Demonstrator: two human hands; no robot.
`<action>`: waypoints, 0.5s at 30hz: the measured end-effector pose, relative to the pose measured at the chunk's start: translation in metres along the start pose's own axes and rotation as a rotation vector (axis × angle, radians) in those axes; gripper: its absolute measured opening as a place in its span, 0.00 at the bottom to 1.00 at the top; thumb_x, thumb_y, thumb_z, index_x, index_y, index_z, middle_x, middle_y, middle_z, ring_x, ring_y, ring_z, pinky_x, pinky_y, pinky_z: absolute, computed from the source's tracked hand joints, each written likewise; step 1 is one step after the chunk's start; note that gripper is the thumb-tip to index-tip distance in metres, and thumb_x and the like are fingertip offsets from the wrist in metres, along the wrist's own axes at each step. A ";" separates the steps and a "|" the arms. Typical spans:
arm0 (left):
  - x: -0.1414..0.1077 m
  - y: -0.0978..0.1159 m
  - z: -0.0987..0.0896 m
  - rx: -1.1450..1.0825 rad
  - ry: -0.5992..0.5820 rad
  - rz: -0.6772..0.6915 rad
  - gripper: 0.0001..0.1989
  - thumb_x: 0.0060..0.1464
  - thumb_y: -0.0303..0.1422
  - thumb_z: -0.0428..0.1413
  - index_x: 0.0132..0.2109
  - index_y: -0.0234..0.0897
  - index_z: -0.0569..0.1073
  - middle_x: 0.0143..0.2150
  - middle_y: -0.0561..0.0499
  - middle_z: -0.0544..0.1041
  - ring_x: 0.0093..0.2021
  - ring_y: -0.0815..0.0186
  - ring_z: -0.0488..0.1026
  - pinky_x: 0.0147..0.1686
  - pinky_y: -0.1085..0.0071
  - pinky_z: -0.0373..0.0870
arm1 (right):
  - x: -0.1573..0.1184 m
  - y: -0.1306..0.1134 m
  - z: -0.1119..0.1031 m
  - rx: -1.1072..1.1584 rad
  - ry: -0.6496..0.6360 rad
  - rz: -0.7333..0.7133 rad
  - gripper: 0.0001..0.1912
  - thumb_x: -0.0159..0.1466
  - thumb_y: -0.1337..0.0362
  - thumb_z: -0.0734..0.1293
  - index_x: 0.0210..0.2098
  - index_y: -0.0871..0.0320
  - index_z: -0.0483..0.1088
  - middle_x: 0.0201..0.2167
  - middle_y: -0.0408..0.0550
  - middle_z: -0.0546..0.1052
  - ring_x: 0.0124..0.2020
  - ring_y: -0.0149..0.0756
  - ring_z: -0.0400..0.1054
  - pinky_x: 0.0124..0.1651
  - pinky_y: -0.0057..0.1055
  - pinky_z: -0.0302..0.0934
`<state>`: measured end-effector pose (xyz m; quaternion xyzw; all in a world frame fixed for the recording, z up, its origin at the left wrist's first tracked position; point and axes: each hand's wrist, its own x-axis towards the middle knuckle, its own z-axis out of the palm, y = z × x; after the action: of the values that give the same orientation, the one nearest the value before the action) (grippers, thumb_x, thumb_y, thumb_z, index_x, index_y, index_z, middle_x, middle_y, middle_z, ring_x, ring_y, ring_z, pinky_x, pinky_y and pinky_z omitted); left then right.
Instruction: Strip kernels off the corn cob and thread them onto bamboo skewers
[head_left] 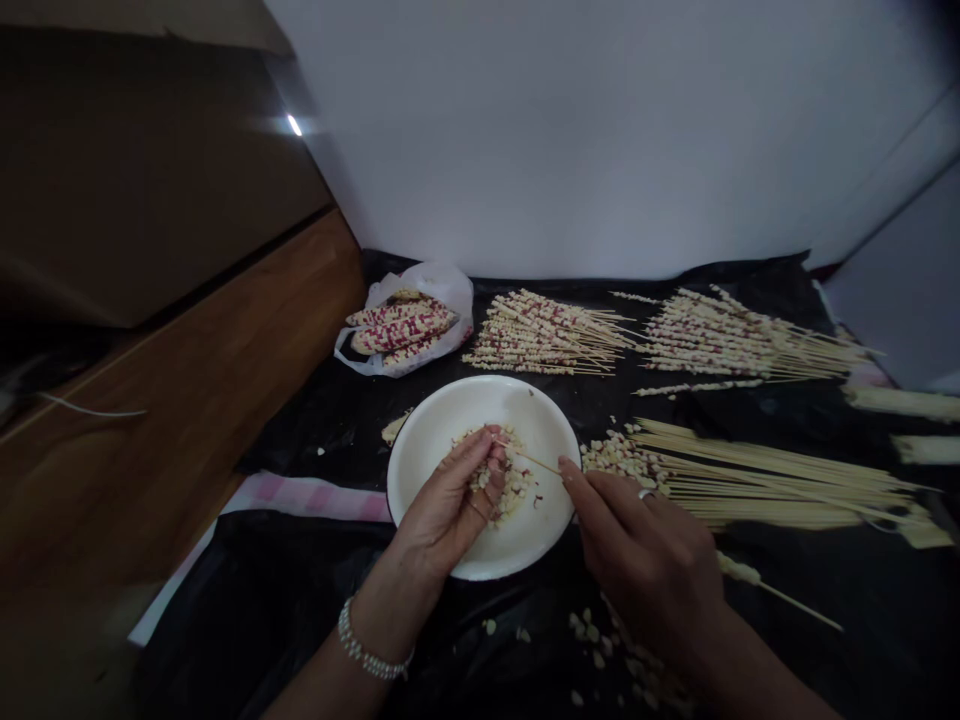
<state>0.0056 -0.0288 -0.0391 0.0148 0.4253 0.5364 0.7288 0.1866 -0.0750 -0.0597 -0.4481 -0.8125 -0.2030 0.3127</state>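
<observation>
My left hand [448,500] is over the white bowl [415,500], thumb and fingers pinched at the tip of a thin wooden skewer [538,462]. A small pale and red corn kernel seems to be between those fingertips, partly hidden. At the bowl's right rim, my right hand [649,545] grips the skewer's other end between thumb and index finger. The skewer slants across the bowl from one hand to the other. Loose corn kernels [517,498], cream and dark red, lie in the bowl beneath my left hand.
Behind the bowl are a plastic bag of speckled corn cobs [401,330] and two piles of kernel-threaded skewers [540,335]. Bare skewers [787,480] and a heap of kernels [622,458] lie to the right. Black plastic sheeting [315,420] covers the surface; a white wall [600,130] stands behind.
</observation>
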 end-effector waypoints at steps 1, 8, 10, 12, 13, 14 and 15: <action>0.000 0.000 0.000 -0.005 -0.004 0.000 0.05 0.55 0.19 0.57 0.37 0.28 0.77 0.32 0.48 0.78 0.28 0.74 0.76 0.29 0.83 0.76 | 0.000 0.000 0.000 -0.001 0.005 0.004 0.17 0.64 0.76 0.63 0.52 0.66 0.71 0.36 0.49 0.79 0.29 0.33 0.66 0.32 0.32 0.54; -0.001 0.001 0.001 -0.014 0.000 -0.004 0.05 0.55 0.19 0.57 0.37 0.28 0.77 0.33 0.47 0.78 0.29 0.74 0.76 0.30 0.83 0.76 | 0.000 0.000 0.000 0.002 0.006 -0.003 0.17 0.64 0.76 0.63 0.52 0.66 0.71 0.36 0.50 0.79 0.28 0.33 0.65 0.31 0.33 0.54; -0.001 0.001 0.001 -0.012 -0.001 -0.008 0.05 0.54 0.19 0.57 0.37 0.28 0.77 0.33 0.47 0.78 0.29 0.74 0.76 0.30 0.84 0.75 | 0.000 0.001 0.000 -0.004 0.000 -0.007 0.17 0.64 0.76 0.63 0.52 0.66 0.71 0.36 0.50 0.79 0.28 0.33 0.65 0.31 0.33 0.54; -0.001 0.000 0.001 -0.008 0.003 -0.007 0.05 0.54 0.19 0.58 0.37 0.29 0.77 0.32 0.48 0.78 0.29 0.75 0.76 0.30 0.85 0.75 | 0.000 0.001 0.000 -0.009 -0.004 -0.011 0.17 0.64 0.76 0.63 0.52 0.67 0.71 0.36 0.50 0.79 0.27 0.33 0.65 0.31 0.33 0.54; -0.001 0.000 0.000 -0.005 0.005 -0.002 0.05 0.54 0.19 0.58 0.37 0.29 0.77 0.32 0.48 0.79 0.29 0.75 0.76 0.30 0.85 0.75 | -0.001 0.000 0.000 -0.012 -0.005 -0.011 0.17 0.64 0.76 0.63 0.52 0.67 0.71 0.36 0.50 0.79 0.27 0.33 0.65 0.31 0.33 0.54; -0.001 0.000 0.000 0.000 0.005 0.006 0.05 0.53 0.19 0.58 0.37 0.29 0.78 0.32 0.48 0.79 0.29 0.75 0.76 0.30 0.85 0.75 | -0.001 0.000 0.000 -0.012 -0.006 -0.009 0.17 0.64 0.76 0.63 0.52 0.67 0.71 0.36 0.50 0.79 0.28 0.33 0.65 0.31 0.33 0.54; -0.001 0.000 0.000 0.004 0.001 0.016 0.05 0.53 0.19 0.58 0.36 0.29 0.78 0.32 0.48 0.79 0.29 0.75 0.76 0.30 0.85 0.74 | 0.000 0.000 0.000 -0.011 -0.001 -0.009 0.17 0.64 0.76 0.63 0.52 0.67 0.71 0.36 0.50 0.79 0.28 0.33 0.66 0.31 0.33 0.54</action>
<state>0.0054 -0.0297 -0.0391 0.0194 0.4268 0.5413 0.7242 0.1870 -0.0755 -0.0598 -0.4463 -0.8135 -0.2086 0.3091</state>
